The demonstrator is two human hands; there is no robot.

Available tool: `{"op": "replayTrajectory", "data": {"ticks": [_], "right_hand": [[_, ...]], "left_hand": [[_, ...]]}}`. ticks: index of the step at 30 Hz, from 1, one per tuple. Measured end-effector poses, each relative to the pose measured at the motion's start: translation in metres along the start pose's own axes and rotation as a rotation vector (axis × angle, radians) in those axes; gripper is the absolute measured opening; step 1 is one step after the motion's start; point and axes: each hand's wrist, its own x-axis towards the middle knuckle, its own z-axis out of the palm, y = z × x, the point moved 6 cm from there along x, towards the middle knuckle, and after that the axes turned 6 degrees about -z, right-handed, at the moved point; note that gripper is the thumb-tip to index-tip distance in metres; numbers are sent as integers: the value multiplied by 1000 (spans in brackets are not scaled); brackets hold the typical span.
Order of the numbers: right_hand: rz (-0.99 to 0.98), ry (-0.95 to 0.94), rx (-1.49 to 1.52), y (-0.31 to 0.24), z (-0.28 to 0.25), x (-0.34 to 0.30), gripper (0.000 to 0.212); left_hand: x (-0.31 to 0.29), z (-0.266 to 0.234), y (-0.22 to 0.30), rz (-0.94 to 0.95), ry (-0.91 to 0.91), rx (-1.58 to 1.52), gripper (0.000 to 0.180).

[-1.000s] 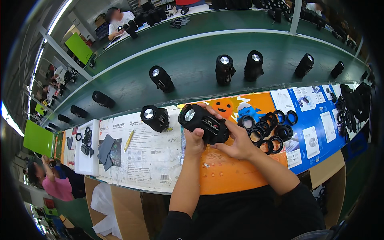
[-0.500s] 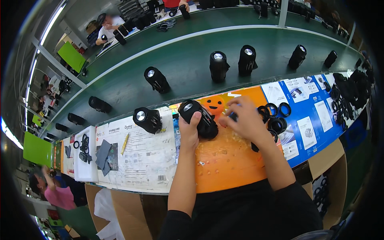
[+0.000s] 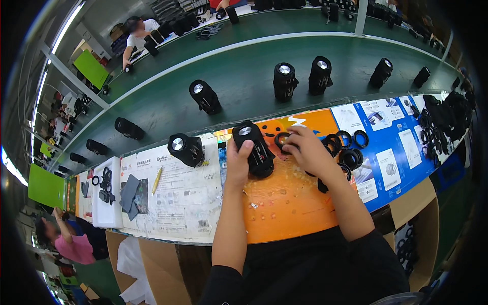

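Observation:
My left hand (image 3: 239, 163) is wrapped round a black cylindrical speaker (image 3: 260, 157) with a silver disc on its end. The speaker is tilted over the orange part of the bench, its silver end turned up and away from me. Just right of it, my right hand (image 3: 308, 151) pinches a black ring (image 3: 280, 140) between thumb and fingers. The ring is apart from the speaker. A second black speaker (image 3: 186, 150) stands on the bench to the left of my left hand. Several loose black rings (image 3: 361, 138) lie beyond my right wrist, some piled together.
Several similar speakers (image 3: 320, 76) stand or lie along the green conveyor belt (image 3: 244, 96). Leftward are a yellow pen (image 3: 157, 181), grey cloth pieces (image 3: 130, 195) and a white tray (image 3: 108, 215) with black parts. An opened cardboard box (image 3: 424, 223) sits below right. Co-workers are across and left.
My right hand has lowered slightly, and a ring now shows in its fingers. The held speaker is turned somewhat more upright. Speakers on the belt have shifted a little to the right.

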Motion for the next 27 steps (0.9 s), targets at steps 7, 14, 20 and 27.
{"op": "replayTrajectory", "data": {"ticks": [7,14,20,27], "right_hand": [[136,18,814,-20,-42,44,25],[39,-323,632,-53,-63,80,27],[-65,-418,421,-65,-70,82,19],[-191,-352,314,-72,-72,75,30]], "left_hand": [[-10,28,4,66,-29,211,62],[-10,27,4,54,-42,368,76],[-12,33,7,-7,-87,382,79],[-9,29,0,-25,-78,376,83]]}}
